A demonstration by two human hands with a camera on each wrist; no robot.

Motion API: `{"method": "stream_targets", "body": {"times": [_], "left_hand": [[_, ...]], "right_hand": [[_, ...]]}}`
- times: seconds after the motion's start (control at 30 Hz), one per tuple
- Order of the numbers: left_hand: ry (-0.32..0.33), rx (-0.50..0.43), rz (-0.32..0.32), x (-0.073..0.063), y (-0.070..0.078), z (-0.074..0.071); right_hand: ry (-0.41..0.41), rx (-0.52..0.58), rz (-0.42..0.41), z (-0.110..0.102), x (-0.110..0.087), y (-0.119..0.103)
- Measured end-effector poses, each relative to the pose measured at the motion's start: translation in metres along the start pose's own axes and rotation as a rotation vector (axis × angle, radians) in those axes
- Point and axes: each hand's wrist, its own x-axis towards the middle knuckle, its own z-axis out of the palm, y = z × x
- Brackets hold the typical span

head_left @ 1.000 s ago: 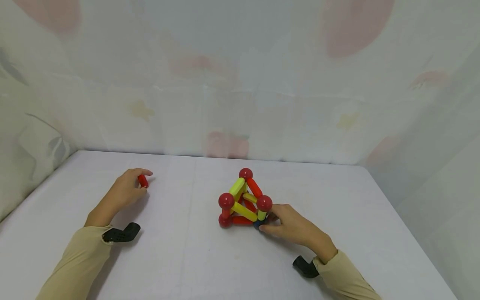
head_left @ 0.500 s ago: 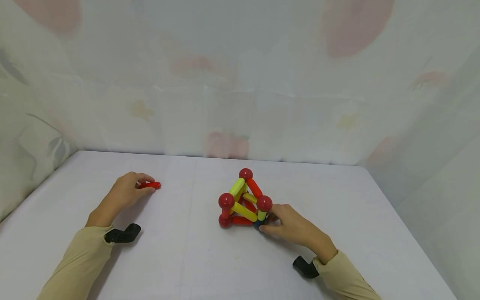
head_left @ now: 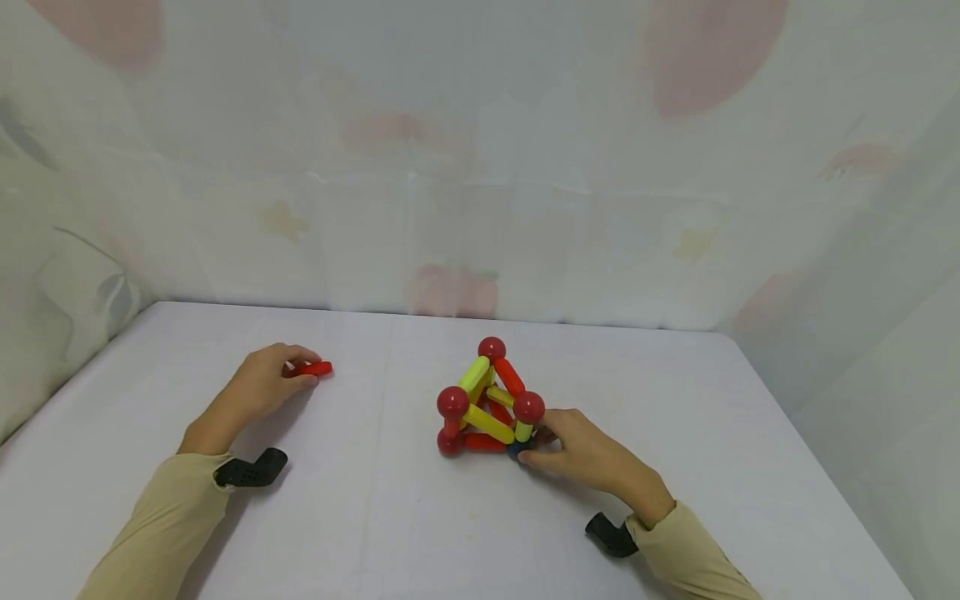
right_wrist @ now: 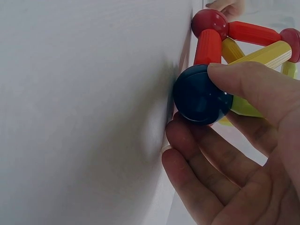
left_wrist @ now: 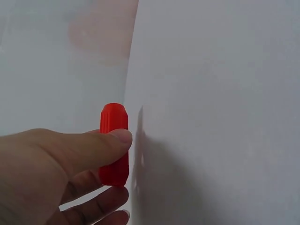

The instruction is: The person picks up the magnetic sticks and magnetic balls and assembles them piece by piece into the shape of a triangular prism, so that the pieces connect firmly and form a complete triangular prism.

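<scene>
In the head view my left hand [head_left: 266, 383] holds a red magnetic rod [head_left: 321, 368] just above the left part of the table. The left wrist view shows thumb and fingers pinching that rod [left_wrist: 114, 117] near its middle, both ends free. At the table's centre stands a frame of red, yellow and lime rods [head_left: 487, 423] joined by red balls [head_left: 453, 402]. My right hand [head_left: 592, 454] pinches the dark blue ball [right_wrist: 199, 96] at the frame's lower right corner. A red rod [right_wrist: 208, 47] and a lime rod [right_wrist: 246, 108] meet this ball. The frame's back is partly hidden.
A white cloth covers the table [head_left: 405, 517]. Behind it hangs a pale patterned curtain [head_left: 480, 167], and more fabric stands at both sides. Black wrist devices [head_left: 251, 469] sit at both sleeve cuffs.
My left hand has moved slightly right. The red rod in it has turned from a steep tilt to nearly level, its end pointing right. The right hand and the frame stay put.
</scene>
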Motion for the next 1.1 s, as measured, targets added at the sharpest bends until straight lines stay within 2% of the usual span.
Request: {"method": "stream_targets", "body": {"times": [0.3, 0.77, 1.1], "left_hand": [[0.004, -0.041, 0.062, -0.001, 0.016, 0.002], [0.125, -0.079, 0.219, -0.004, 0.044, 0.005], [0.141, -0.098, 0.277, -0.008, 0.066, 0.012]], "right_hand": [[-0.007, 0.003, 0.003, 0.0, 0.0, 0.0], [-0.006, 0.0, 0.01, -0.001, 0.001, -0.001], [-0.003, -0.002, -0.005, -0.002, 0.002, -0.001]]}}
